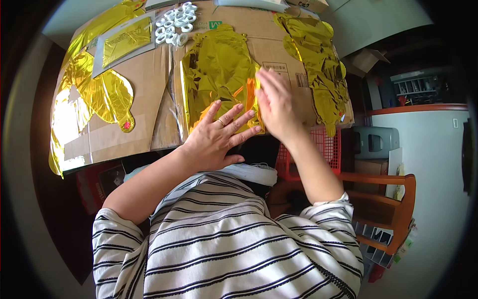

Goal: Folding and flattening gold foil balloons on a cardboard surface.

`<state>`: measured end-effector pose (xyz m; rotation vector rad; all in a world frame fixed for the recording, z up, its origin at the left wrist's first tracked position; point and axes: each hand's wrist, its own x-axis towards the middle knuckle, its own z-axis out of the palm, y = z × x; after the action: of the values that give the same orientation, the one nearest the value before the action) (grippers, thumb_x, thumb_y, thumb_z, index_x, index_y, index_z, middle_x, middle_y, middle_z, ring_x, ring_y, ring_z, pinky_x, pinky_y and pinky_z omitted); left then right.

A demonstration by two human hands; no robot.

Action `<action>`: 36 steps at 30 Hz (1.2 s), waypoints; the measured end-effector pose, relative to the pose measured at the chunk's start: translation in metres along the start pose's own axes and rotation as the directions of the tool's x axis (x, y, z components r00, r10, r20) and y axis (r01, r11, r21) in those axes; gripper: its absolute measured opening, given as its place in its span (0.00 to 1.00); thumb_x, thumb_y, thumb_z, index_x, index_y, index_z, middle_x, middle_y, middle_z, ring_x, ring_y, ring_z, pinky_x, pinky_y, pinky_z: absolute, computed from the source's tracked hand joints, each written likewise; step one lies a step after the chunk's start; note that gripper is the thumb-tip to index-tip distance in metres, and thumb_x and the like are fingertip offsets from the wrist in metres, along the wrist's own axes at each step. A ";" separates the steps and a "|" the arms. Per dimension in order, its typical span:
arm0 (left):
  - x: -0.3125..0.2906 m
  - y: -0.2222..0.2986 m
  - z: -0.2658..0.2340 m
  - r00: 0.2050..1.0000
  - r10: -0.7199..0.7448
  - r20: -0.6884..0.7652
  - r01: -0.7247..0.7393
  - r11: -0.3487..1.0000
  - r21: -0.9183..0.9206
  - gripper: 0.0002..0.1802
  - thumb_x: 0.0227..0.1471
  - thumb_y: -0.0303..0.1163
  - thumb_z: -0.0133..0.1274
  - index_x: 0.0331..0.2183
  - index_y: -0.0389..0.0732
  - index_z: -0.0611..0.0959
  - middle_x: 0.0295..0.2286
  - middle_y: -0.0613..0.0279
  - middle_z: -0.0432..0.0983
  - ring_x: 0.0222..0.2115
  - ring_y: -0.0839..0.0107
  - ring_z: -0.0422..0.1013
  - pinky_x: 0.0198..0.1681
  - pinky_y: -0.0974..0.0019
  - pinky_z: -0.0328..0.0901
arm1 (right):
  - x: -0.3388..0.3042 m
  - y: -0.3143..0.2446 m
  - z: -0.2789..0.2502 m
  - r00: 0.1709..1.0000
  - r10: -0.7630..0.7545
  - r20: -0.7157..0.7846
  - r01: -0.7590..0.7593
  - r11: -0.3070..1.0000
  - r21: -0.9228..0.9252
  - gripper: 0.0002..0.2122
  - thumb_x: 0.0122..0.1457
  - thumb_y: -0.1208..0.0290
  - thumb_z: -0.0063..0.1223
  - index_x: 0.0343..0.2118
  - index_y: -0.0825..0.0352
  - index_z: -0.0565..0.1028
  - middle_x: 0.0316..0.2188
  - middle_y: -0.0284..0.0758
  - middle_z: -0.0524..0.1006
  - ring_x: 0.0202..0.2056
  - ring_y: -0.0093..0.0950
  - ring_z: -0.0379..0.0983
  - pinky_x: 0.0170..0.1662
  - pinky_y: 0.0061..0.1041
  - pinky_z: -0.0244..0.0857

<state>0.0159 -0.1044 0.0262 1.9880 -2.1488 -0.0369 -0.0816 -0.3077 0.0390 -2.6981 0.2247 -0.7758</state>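
Observation:
A flat gold foil balloon lies on the cardboard-covered table in front of me, its near part creased. My left hand rests on its near end, palm down with fingers spread; a ring shows on one finger. At the balloon's right edge, my right hand is tilted on its side, fingers stretched out and close together, touching or just above the foil. I see nothing held in either hand. What lies under the palms is hidden.
More gold foil balloons lie left and right. A clear packet and several white ribbon rolls sit at the far left. Below the table's right side are a red basket, a wooden chair and a grey stool.

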 end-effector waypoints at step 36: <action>-0.001 0.000 -0.001 1.000 -0.017 0.026 0.017 1.000 0.017 0.45 0.54 0.66 0.48 0.67 0.60 0.58 0.68 0.62 0.49 0.69 0.58 0.46 0.69 0.38 0.36 | 0.052 0.063 0.015 0.941 0.171 0.291 -0.091 0.959 -0.270 0.37 0.67 0.36 0.26 0.71 0.57 0.46 0.72 0.49 0.40 0.72 0.47 0.38 0.71 0.51 0.26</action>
<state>0.0157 -0.1031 0.0266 2.0262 -2.1550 -0.0473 -0.0335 -0.3744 0.0303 -2.9567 0.4499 -0.2880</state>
